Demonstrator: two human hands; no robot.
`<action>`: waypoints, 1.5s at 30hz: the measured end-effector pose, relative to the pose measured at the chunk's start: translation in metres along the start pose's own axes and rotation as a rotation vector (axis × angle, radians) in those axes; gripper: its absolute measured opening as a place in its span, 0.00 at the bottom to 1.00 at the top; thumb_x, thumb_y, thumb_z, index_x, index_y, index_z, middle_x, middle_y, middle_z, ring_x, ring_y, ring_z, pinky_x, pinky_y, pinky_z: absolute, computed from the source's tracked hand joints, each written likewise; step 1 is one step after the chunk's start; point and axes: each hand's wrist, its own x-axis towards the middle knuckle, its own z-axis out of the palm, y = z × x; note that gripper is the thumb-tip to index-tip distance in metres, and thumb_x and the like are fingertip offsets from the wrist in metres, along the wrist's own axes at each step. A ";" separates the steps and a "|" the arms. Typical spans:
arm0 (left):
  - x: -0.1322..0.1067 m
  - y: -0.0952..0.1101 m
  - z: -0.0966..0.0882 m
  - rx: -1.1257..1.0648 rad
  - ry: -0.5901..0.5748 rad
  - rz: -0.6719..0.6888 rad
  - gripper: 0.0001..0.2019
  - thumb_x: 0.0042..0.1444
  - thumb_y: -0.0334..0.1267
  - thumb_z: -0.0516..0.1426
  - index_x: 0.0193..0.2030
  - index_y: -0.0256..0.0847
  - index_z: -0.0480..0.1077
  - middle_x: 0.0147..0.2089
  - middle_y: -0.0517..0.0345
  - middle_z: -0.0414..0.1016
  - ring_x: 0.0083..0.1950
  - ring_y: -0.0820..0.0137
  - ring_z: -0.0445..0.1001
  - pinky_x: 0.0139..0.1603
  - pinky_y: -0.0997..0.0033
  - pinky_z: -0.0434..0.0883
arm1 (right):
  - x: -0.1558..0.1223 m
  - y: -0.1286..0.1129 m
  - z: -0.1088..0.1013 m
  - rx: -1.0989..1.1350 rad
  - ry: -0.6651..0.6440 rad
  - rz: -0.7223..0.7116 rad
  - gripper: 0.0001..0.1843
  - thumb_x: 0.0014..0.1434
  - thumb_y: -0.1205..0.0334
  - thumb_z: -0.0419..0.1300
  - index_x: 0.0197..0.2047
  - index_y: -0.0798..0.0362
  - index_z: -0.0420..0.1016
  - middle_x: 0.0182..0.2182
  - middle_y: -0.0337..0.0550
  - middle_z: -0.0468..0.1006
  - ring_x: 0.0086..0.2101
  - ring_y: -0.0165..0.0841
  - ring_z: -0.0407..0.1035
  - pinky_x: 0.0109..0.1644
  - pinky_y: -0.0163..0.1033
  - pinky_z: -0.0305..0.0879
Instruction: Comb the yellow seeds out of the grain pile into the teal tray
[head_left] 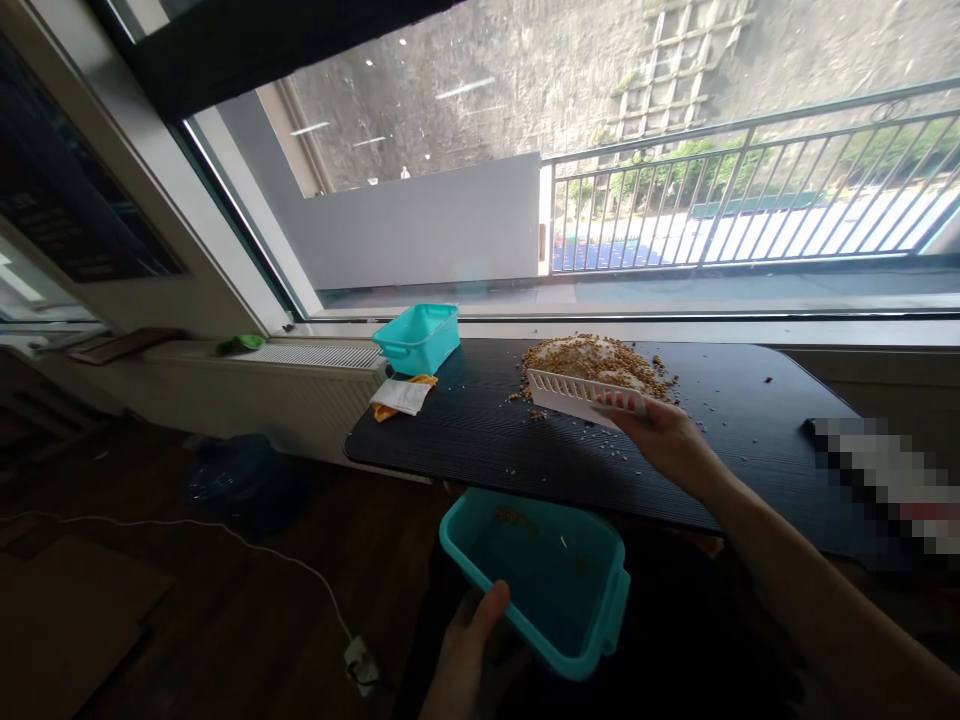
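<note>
My left hand (474,640) grips the near-left rim of a teal plastic bin (616,590), thumb over the edge. The bin is tilted just below the table's front edge, with a few grains on its inside wall. Over the table, my right hand (664,435) is closed on the right end of a white slotted plastic strip (574,398). Behind the strip lies a heap of brown grains mixed with white ones (592,355). Loose white grains are scattered on the dark tabletop in front of it.
A second teal bin (431,345) stands at the dark table's (465,440) back left, near a white cloth or paper (402,397) on something orange. A pixelated patch (885,480) covers the right side. A window lies behind; a power strip (361,665) rests on the floor.
</note>
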 end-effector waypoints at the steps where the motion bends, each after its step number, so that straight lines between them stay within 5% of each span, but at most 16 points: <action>1: 0.000 0.000 0.000 -0.001 0.002 0.001 0.30 0.45 0.44 0.64 0.57 0.48 0.64 0.55 0.47 0.71 0.60 0.47 0.64 0.58 0.45 0.63 | 0.000 0.002 0.001 0.021 -0.002 0.001 0.18 0.51 0.49 0.60 0.39 0.53 0.79 0.34 0.41 0.81 0.37 0.39 0.73 0.43 0.44 0.68; 20: -0.005 0.004 0.002 0.013 -0.023 0.022 0.26 0.46 0.43 0.63 0.54 0.44 0.67 0.55 0.46 0.72 0.61 0.48 0.63 0.60 0.46 0.62 | -0.012 -0.007 0.003 0.246 -0.001 0.218 0.25 0.39 0.43 0.67 0.36 0.54 0.80 0.37 0.47 0.81 0.41 0.42 0.73 0.52 0.50 0.65; 30: -0.017 0.012 0.007 -0.011 -0.040 -0.008 0.27 0.49 0.45 0.61 0.55 0.40 0.64 0.57 0.44 0.69 0.60 0.51 0.65 0.58 0.48 0.63 | -0.020 -0.009 0.000 0.289 0.000 0.214 0.25 0.38 0.40 0.67 0.34 0.50 0.81 0.38 0.44 0.81 0.42 0.42 0.74 0.52 0.48 0.66; 45: -0.009 -0.005 0.020 -0.137 -0.080 0.087 0.21 0.53 0.42 0.59 0.54 0.40 0.65 0.58 0.48 0.69 0.59 0.55 0.66 0.56 0.54 0.67 | -0.046 -0.015 0.012 0.233 -0.165 0.170 0.26 0.44 0.41 0.63 0.39 0.53 0.80 0.41 0.47 0.80 0.45 0.45 0.72 0.55 0.51 0.63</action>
